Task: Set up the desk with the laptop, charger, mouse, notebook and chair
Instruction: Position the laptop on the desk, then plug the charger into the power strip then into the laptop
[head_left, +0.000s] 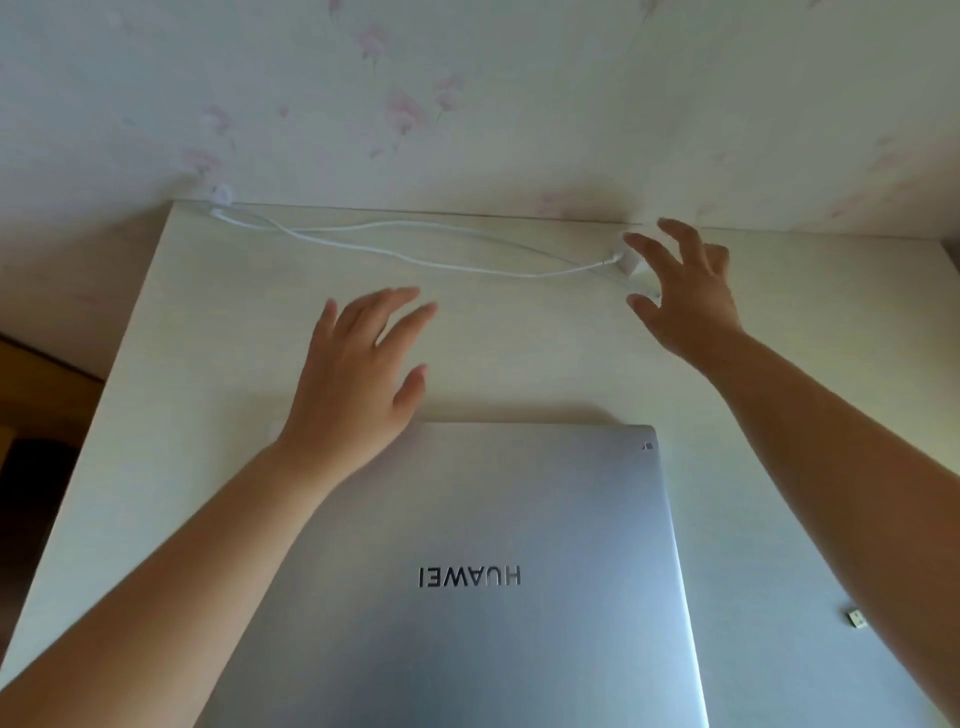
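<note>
A closed silver laptop (467, 571) lies flat on the pale desk (208, 338), its lid logo facing away from me. My left hand (358, 379) hovers open over the laptop's far left corner, fingers spread. A white charger brick (628, 260) sits near the back edge, its white cable (389, 244) looping left to a plug at the wall (221, 196). My right hand (680, 291) is open just at the charger, fingers spread around it, holding nothing that I can see.
A small white USB dongle (856, 619) lies on the desk right of the laptop. Flowered wallpaper (467, 104) rises right behind the desk. Dark floor and furniture (31, 426) show past the desk's left edge.
</note>
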